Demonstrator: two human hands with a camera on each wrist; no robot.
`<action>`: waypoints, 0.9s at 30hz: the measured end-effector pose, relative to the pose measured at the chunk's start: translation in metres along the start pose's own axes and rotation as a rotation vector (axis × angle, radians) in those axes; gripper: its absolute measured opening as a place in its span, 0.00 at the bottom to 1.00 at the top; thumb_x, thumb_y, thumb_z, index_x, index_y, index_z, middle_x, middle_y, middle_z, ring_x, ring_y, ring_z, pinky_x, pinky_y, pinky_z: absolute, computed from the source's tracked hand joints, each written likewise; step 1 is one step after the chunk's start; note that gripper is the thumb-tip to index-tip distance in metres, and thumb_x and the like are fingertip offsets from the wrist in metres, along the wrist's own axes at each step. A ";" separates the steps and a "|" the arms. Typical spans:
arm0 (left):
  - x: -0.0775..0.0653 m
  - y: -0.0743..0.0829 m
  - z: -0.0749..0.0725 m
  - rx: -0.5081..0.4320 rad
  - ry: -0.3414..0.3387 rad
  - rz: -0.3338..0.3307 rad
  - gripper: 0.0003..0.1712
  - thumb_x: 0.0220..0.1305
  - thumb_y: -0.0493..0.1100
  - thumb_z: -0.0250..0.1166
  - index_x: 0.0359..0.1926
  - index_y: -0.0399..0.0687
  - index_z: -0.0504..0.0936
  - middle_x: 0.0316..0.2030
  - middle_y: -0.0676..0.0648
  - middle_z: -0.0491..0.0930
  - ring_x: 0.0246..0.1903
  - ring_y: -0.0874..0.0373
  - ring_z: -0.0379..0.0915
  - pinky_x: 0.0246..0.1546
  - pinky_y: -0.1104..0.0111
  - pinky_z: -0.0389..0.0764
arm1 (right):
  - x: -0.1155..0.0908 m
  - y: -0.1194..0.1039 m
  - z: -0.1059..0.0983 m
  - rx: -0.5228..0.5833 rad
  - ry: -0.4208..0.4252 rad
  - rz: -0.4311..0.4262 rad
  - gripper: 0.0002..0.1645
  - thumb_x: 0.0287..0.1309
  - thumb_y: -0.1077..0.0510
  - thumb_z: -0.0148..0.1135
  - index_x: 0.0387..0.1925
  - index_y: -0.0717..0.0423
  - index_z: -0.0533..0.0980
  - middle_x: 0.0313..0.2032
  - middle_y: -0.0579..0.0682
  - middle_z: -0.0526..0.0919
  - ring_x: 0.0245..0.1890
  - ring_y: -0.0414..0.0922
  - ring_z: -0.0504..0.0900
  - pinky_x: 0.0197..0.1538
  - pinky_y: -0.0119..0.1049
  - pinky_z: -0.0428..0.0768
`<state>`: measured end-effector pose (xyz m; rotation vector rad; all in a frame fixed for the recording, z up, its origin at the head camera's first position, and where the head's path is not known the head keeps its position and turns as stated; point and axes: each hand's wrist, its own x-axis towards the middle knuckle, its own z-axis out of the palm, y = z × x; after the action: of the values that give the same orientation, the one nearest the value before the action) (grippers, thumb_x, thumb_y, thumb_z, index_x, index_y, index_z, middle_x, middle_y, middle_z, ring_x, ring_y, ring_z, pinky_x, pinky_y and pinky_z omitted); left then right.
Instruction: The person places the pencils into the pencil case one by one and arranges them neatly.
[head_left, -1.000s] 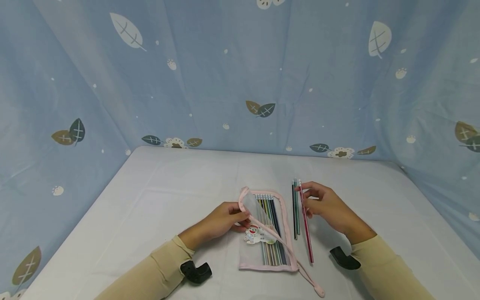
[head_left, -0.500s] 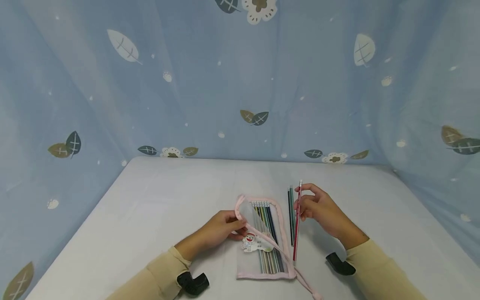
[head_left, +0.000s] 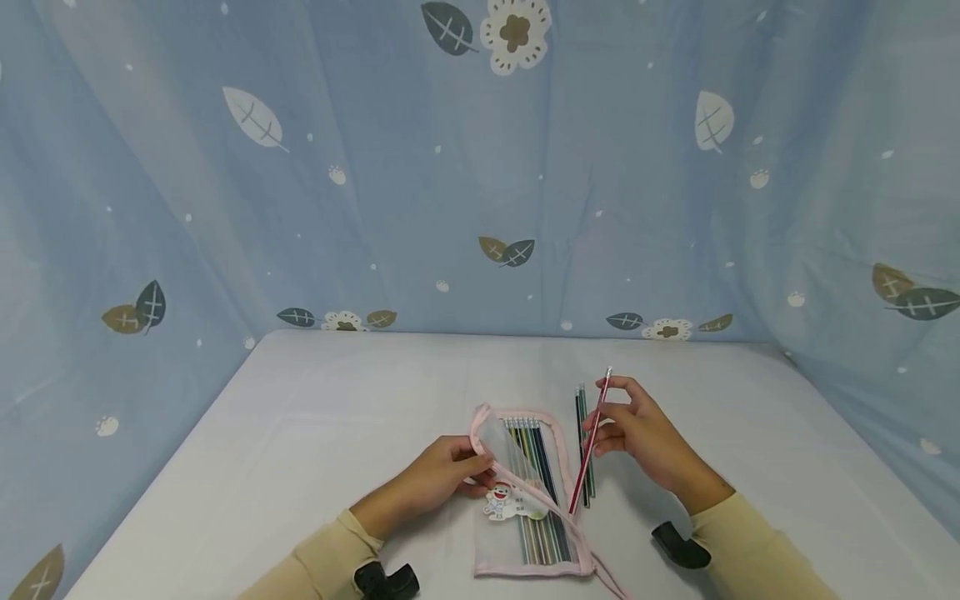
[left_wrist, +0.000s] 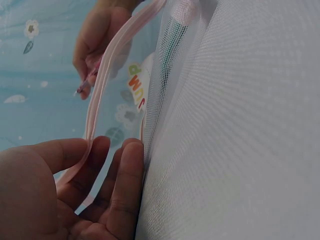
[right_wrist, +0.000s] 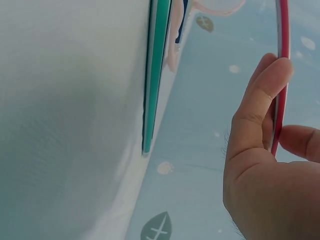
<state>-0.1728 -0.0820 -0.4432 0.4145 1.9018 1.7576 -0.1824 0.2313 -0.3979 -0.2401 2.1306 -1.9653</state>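
Note:
A mesh pencil pouch with pink trim lies on the table, several pencils side by side inside it. My left hand pinches its pink opening edge between thumb and fingers, lifting that flap. Between the thumb and fingers of my right hand is a red pencil, tilted, its silvery end up and its lower end at the pouch's right edge. Whether that lower end is inside the opening, I cannot tell. A green pencil and a dark one lie on the table beside the pouch, partly behind the right hand.
A cartoon tag sits on the pouch front. From its lower right corner trails a pink strap. Black wrist mounts are on both sleeves. The white table ends at a blue leaf-print curtain.
The right hand has lifted the red pencil off the table and tilted it, its lower end swinging left to the pouch. The left hand keeps its grip on the flap. The head view has tilted up.

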 end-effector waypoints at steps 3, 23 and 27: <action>0.000 0.001 0.000 0.002 -0.001 0.001 0.17 0.75 0.42 0.57 0.50 0.28 0.78 0.40 0.41 0.83 0.41 0.59 0.81 0.47 0.65 0.88 | 0.001 0.001 0.001 -0.006 0.008 -0.008 0.22 0.77 0.59 0.46 0.65 0.55 0.53 0.36 0.51 0.85 0.29 0.41 0.85 0.39 0.37 0.89; 0.002 0.000 -0.003 0.002 -0.024 0.037 0.18 0.74 0.42 0.58 0.49 0.26 0.78 0.39 0.40 0.84 0.39 0.59 0.81 0.46 0.65 0.88 | 0.006 0.009 0.005 -0.037 -0.030 -0.006 0.38 0.71 0.63 0.57 0.71 0.56 0.47 0.43 0.62 0.83 0.35 0.46 0.87 0.45 0.38 0.89; 0.002 0.000 -0.002 -0.006 -0.031 0.038 0.18 0.75 0.42 0.57 0.49 0.26 0.78 0.40 0.40 0.84 0.39 0.59 0.81 0.47 0.65 0.88 | 0.005 0.010 0.006 -0.043 -0.058 0.018 0.44 0.69 0.63 0.59 0.74 0.57 0.43 0.43 0.63 0.82 0.36 0.47 0.87 0.45 0.38 0.89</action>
<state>-0.1757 -0.0830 -0.4438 0.4759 1.8785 1.7709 -0.1850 0.2252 -0.4087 -0.2810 2.1326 -1.8803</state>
